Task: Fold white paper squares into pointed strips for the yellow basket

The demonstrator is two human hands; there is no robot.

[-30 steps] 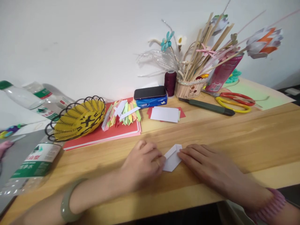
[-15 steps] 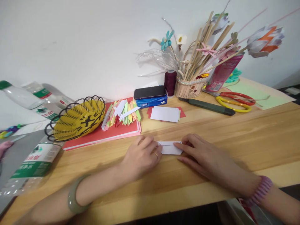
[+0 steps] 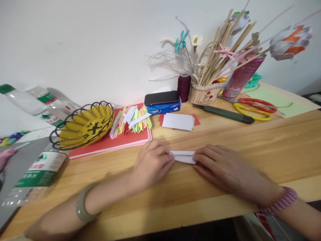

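A small folded strip of white paper [image 3: 183,157] lies on the wooden table, its upper edge turned over along a crease. My left hand [image 3: 153,162] pinches the strip's left end, fingers closed. At the opposite end, my right hand [image 3: 219,164] grips the paper between thumb and fingertips. Just beyond the hands is a short stack of cut paper, a white rectangle [image 3: 178,121] on top with red and green edges showing beneath. Folded coloured paper pieces [image 3: 132,119] are heaped to the left, on a red sheet stack [image 3: 110,146].
A yellow basket [image 3: 86,129] and plastic bottles [image 3: 41,169] stand left. A phone [image 3: 162,97] rests on a blue packet [image 3: 164,107]. Behind are a maroon thread spool [image 3: 184,88] and a stick holder [image 3: 204,95]. A green-handled cutter [image 3: 227,114] and scissors [image 3: 253,110] lie right.
My right fingers have moved from the strip's crease to its right end. The turned-over edge now stands up slightly. The camera view has shifted a little.
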